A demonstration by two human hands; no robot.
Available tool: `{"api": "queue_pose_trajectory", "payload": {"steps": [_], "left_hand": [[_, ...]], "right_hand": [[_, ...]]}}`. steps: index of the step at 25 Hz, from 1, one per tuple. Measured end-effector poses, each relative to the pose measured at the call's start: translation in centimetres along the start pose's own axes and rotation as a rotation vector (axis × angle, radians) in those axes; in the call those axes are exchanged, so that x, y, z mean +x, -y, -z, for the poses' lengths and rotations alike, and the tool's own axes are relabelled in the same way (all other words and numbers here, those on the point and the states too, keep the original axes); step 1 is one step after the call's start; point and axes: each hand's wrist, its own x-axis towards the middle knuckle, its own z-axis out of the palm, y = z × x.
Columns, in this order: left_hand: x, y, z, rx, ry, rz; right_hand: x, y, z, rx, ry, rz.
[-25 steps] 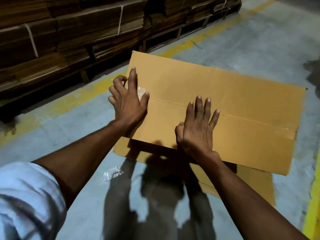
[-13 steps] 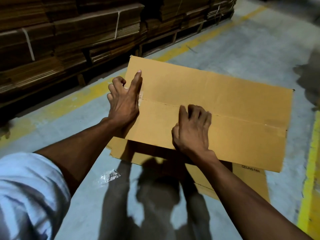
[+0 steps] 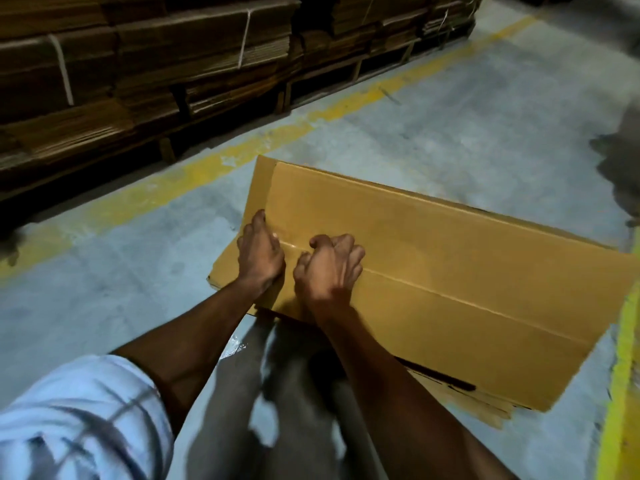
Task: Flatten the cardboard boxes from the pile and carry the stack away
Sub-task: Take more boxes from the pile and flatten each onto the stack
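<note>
**Both hands at taped seam of top box, floor stack**

Nearest, at 7 o'clock: pale sleeve (image 3: 79,420), blurred, above bare left forearm. Bare right forearm entering from 5 o'clock. Between forearms, dark shadows on grey concrete floor (image 3: 104,299); scrap of clear plastic (image 3: 235,346) on floor just beside left forearm.

Centre of view: left hand (image 3: 259,256) laid on near-left end of cardboard box (image 3: 433,271), fingers straight and pointing toward 12 o'clock, palm pressed to top face. Right hand (image 3: 329,268) just beside it, toward 3 o'clock, fingers curled at the box's centre seam (image 3: 467,296). Glossy strip along seam between the hands, apparently clear tape. Whether right fingers actually pinch anything: cannot tell, motion blur at fingertips. Hands close together, nearly touching.

Box closed, seam running from centre toward 4 o'clock. Resting atop flattened cardboard sheets (image 3: 485,407), edges protruding at 4 o'clock and beneath left hand.

Yellow floor line (image 3: 620,393) at 3 to 5 o'clock, just beside the box. Second yellow line (image 3: 214,168) running from 9 toward 1 o'clock, beyond the box.

Farthest, 9 to 1 o'clock: strapped bundles of flat cardboard (image 3: 180,57) stacked on wooden pallets (image 3: 318,81), bound with pale straps.
</note>
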Motion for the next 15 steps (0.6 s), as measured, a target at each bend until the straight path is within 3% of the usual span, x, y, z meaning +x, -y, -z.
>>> {"api": "queue_pose_trajectory", "payload": {"steps": [7, 10, 12, 15], "left_hand": [[2.2, -1.0, 0.0, -0.02, 0.028, -0.047], [1.5, -2.8, -1.0, 0.081, 0.12, -0.039], [0.4, -4.2, -1.9, 0.146, 0.176, -0.121], [-0.2, -5.5, -2.6, 0.2, 0.128, -0.285]], "right_hand": [[0.2, -0.4, -2.5, 0.064, -0.091, 0.122], [0.5, -1.9, -2.5, 0.135, -0.088, 0.015], [0.0, -3.5, -2.6, 0.194, -0.088, -0.091], [-0.5, -5.6, -3.0, 0.346, -0.086, -0.125]]}}
